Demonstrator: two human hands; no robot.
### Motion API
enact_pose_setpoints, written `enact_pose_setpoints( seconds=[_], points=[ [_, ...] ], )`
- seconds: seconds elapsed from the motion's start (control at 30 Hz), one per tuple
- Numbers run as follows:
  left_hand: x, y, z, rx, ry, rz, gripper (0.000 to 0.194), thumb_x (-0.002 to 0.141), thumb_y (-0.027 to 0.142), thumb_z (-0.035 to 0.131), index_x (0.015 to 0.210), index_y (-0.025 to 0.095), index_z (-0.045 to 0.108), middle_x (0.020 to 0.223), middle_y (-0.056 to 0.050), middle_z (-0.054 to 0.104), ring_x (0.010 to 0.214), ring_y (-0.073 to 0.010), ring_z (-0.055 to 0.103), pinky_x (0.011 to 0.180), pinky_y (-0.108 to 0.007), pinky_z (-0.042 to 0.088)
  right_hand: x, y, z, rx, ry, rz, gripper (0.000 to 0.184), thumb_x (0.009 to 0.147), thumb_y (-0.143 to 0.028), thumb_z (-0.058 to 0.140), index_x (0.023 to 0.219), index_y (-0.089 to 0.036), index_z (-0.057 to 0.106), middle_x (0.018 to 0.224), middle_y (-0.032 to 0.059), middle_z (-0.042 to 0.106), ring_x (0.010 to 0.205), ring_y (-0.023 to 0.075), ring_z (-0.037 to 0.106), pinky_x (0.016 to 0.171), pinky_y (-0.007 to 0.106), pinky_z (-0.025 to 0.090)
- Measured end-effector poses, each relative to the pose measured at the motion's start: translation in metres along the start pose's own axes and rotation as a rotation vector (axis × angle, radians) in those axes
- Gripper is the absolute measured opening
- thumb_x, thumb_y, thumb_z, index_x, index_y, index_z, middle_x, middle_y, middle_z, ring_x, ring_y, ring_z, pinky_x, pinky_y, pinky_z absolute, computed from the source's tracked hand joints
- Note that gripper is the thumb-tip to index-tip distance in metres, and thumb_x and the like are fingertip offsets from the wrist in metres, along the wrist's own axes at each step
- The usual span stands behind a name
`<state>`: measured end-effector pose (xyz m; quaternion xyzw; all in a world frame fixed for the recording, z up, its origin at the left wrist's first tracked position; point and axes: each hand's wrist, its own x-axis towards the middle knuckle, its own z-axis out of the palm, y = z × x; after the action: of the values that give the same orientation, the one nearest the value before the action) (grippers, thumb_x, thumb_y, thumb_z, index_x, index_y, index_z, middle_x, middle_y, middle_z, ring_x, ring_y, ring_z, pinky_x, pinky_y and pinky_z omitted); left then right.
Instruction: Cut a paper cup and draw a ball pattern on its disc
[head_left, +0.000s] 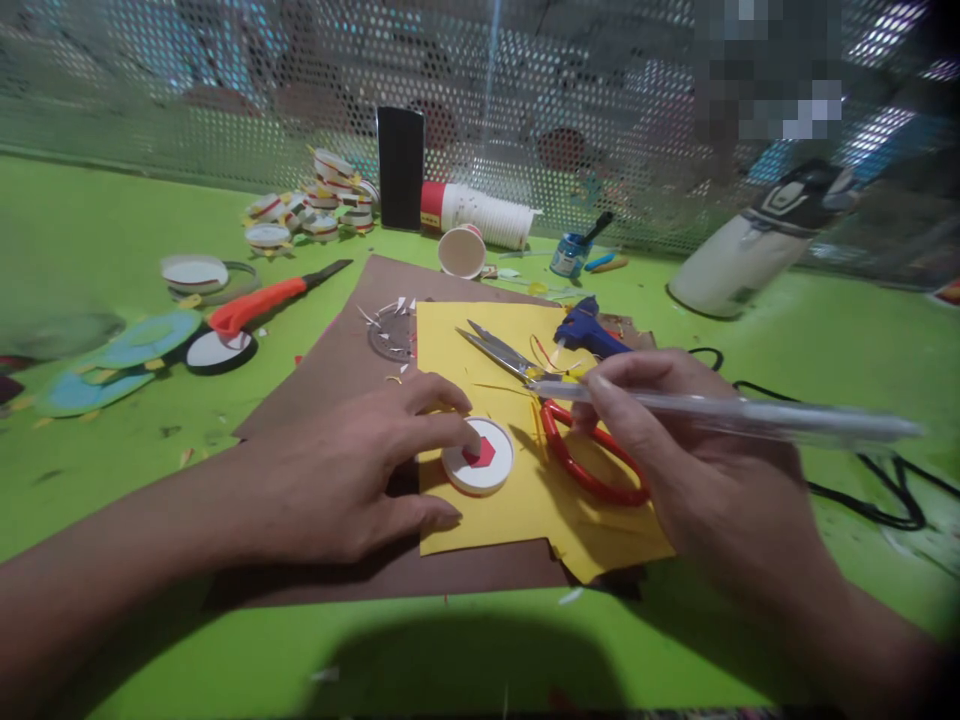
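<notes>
My left hand (352, 470) lies over the yellow paper (465, 530) with its fingers apart. Its index fingertip presses on a small red cut-out (481, 456) in the middle of a round white disc (496, 476). In my right hand (697, 480) is a pale, see-through pen (765, 414), pinched near its tip and pointing left above the paper. Under the pen lie scissors with red handles (564, 465), their blades slightly apart. Just behind them is a dark blue glue gun (586, 328), partly hidden by my right hand.
A brown sheet (330, 360) lies beneath the yellow paper. To the left are an orange-handled knife (262, 305) and blue paper discs (150, 340). Farther back stand a phone (401, 168), stacked paper cups (487, 213), a small blue jar (570, 256) and a white bottle (739, 255). A black cord (874, 510) runs right.
</notes>
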<state>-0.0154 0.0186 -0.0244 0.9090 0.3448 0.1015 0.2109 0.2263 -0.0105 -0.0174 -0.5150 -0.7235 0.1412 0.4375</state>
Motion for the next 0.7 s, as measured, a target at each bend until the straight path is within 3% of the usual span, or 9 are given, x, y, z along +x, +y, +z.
enact_pose_setpoints(
  seconds=[0.17,0.4,0.63,0.7],
  points=[
    [0.0,0.002,-0.001,0.007,0.02,-0.008,0.023,0.086,0.035,0.063,0.107,0.026,0.066,0.131,-0.008,0.055,0.11,-0.0267,0.058,0.094,-0.041,0.046,0.0,0.0,0.001,0.034,-0.001,0.006,0.013,0.092,-0.021,0.06,0.08,-0.024,0.061,0.067,-0.0027,0.064,0.056,0.012,0.06,0.05,0.023,0.049],
    [-0.002,0.005,0.0,-0.004,0.027,-0.009,0.023,0.087,0.035,0.061,0.108,0.026,0.066,0.13,-0.007,0.055,0.107,-0.0264,0.059,0.094,-0.04,0.047,-0.004,0.006,0.004,0.046,-0.053,0.044,0.011,0.094,-0.029,0.06,0.087,-0.021,0.064,0.074,-0.0021,0.066,0.063,0.011,0.062,0.059,0.021,0.051],
    [-0.003,0.007,-0.01,0.013,-0.01,-0.008,0.03,0.086,0.039,0.061,0.113,0.028,0.067,0.135,-0.008,0.053,0.109,-0.0289,0.058,0.094,-0.042,0.049,-0.003,0.003,0.004,0.092,-0.041,0.043,0.011,0.094,-0.028,0.061,0.088,-0.02,0.064,0.07,-0.0036,0.064,0.058,0.0087,0.06,0.053,0.018,0.049],
    [-0.004,0.01,-0.013,-0.028,0.035,-0.022,0.028,0.082,0.039,0.066,0.107,0.029,0.07,0.128,-0.007,0.057,0.103,-0.0275,0.059,0.091,-0.04,0.05,-0.003,0.003,0.004,0.084,-0.032,0.037,0.01,0.094,-0.027,0.061,0.087,-0.02,0.064,0.069,-0.0037,0.064,0.058,0.0085,0.06,0.053,0.017,0.049]
  ],
)
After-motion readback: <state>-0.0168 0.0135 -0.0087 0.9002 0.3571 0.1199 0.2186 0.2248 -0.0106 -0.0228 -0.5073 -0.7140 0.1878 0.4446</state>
